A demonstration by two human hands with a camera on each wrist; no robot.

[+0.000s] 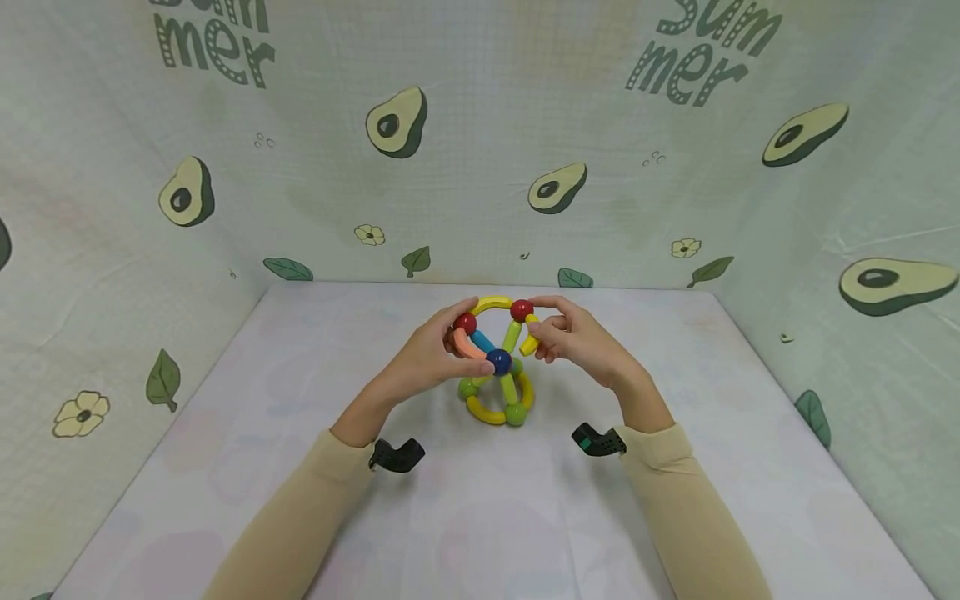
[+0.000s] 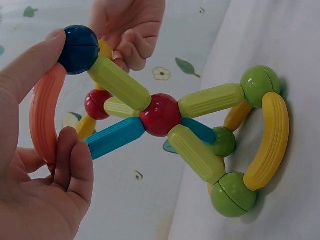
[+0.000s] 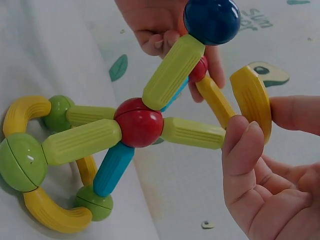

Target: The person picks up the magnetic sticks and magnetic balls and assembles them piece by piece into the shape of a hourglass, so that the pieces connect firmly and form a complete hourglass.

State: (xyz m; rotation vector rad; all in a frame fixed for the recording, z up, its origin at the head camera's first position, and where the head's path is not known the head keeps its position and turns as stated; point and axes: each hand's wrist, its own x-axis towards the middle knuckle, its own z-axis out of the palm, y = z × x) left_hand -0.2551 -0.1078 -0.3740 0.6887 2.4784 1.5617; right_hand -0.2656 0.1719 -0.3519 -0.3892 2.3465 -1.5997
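A ball-and-stick building toy (image 2: pixel 161 115) stands in the middle, its red center ball joined to light green and blue straight sticks. Green balls (image 1: pixel 515 414) and yellow curved sticks form its base ring. My left hand (image 1: pixel 423 354) grips the upper part: the thumb presses the dark blue ball (image 1: pixel 498 362), the fingers are at a red ball (image 1: pixel 466 323), and an orange curved stick (image 2: pixel 46 112) spans between. My right hand (image 1: pixel 581 337) pinches a yellow curved stick (image 3: pixel 252 102), one end of it free near the blue ball. Its index finger touches the other upper red ball (image 1: pixel 522 311).
The toy's base rests on a pale, faintly spotted tabletop (image 1: pixel 495 533). Behind and at both sides hangs a cloth (image 1: pixel 465 208) printed with avocados, leaves and lettering. A black strap piece (image 1: pixel 397 455) sticks out from each sleeve cuff.
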